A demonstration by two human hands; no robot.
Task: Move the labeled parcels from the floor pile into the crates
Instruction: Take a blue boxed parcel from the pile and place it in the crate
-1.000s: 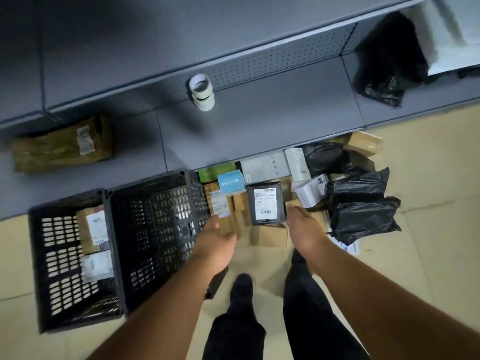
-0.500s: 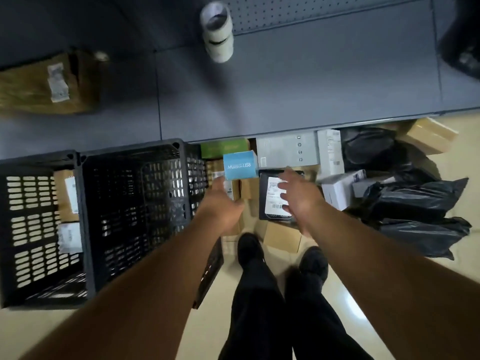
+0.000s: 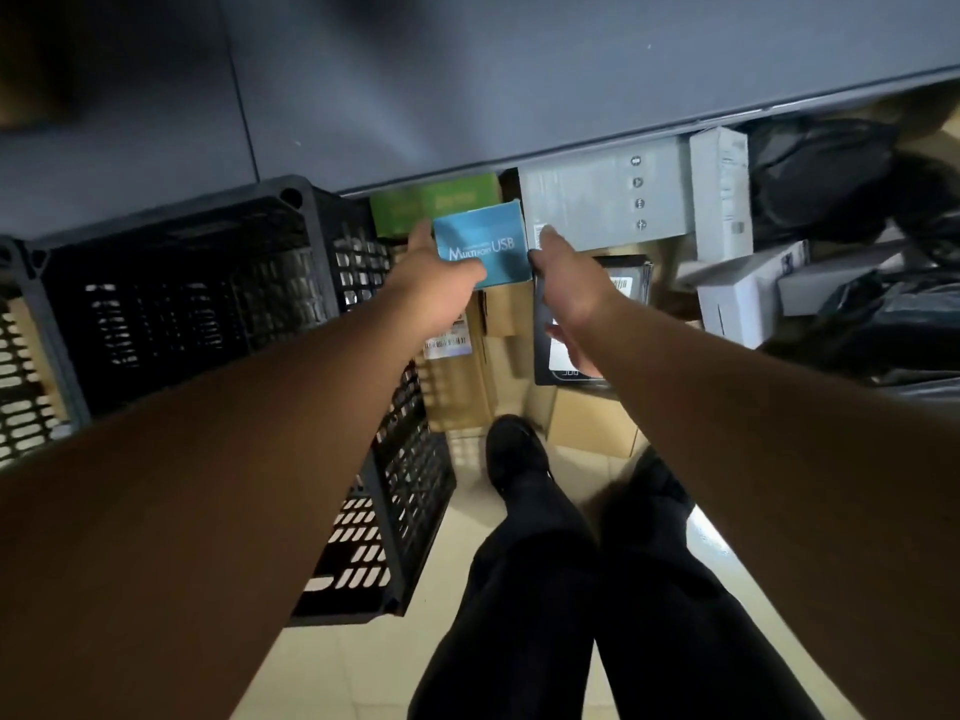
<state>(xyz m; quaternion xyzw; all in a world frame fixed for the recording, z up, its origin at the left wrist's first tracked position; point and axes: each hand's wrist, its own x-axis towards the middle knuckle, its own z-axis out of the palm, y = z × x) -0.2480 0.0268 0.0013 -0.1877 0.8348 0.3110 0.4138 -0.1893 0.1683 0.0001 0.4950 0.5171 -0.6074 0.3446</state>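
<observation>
1. The left hand (image 3: pixel 441 275) reaches to the left edge of the blue box (image 3: pixel 483 245), its fingers (image 3: pixel 422 236) stretched straight and apart along that side, not curled round it. The right hand (image 3: pixel 566 283) comes to the box's right edge, fingers extended; whether either hand presses the cardboard or is only just beside it, I cannot tell.

2. Judged from this, the box is about to be squeezed between two flat hands. With no finger under it, a light squeeze may let it slide down and drop back on the pile.

3. The blue box sits on top of the floor pile, at 12 o'clock from the person's shoes (image 3: pixel 517 454). A green box (image 3: pixel 434 200) lies at its 11 o'clock and a grey box (image 3: pixel 602 194) at its 2 o'clock, both close; fingers pushing deeper could nudge them.

4. Under the right wrist lies a black labeled parcel (image 3: pixel 631 283), with brown cartons (image 3: pixel 467 387) at 6 o'clock of the blue box. Lifting carelessly could drag or tip these.

5. The black crate (image 3: pixel 171 283) stands at 9 o'clock, just beside the pile. Its raised rim is the likely snag: a low sideways carry could knock the box against it and loosen the hold.
</observation>
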